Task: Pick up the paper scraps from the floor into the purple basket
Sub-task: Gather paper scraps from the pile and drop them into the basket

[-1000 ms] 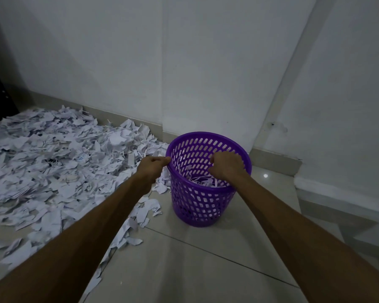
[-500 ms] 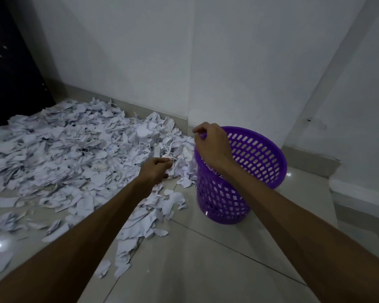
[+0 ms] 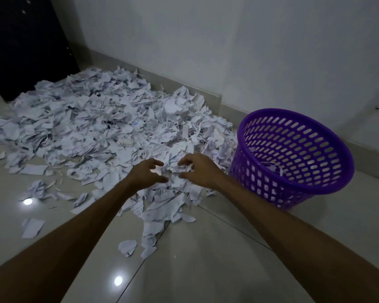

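- Both hands are down at the near-right edge of the paper scraps [image 3: 109, 132], facing each other with a small clump of paper between them.
- Left hand [image 3: 146, 173]: the grip is half spread, fingers curved and thumb out. It looks like it's cupping the clump from the left, but I can't tell if it's really got hold of any paper.
- Right hand [image 3: 198, 170]: same deal mirrored, fingers curled in towards the left hand and touching the paper. It looks more like a scoop than a pinch, and I can't tell whether it's closed on anything.
- The scraps are a big heap spread over the floor [image 3: 206, 270], running from the dark doorway [image 3: 20, 40] on the far left along the wall [image 3: 249, 51] and right up against the side of the purple basket [image 3: 295, 158]. A few loose bits and one crumpled ball [image 3: 38, 187] sit nearer the camera.
- The basket stands upright on the floor to the right of the hands, near the right hand and touching the heap's edge. There's a bit of paper in the bottom already, so I'd say the job has barely started.
- What matters next: the clump sits dead between the two hands, and the basket's mouth is off to the right and a bit higher. So the lift goes up and right, with the right hand leading since it's closer.
- My guess at the risk: a loose two-hand scoop will probably shed bits on the way over the rim.
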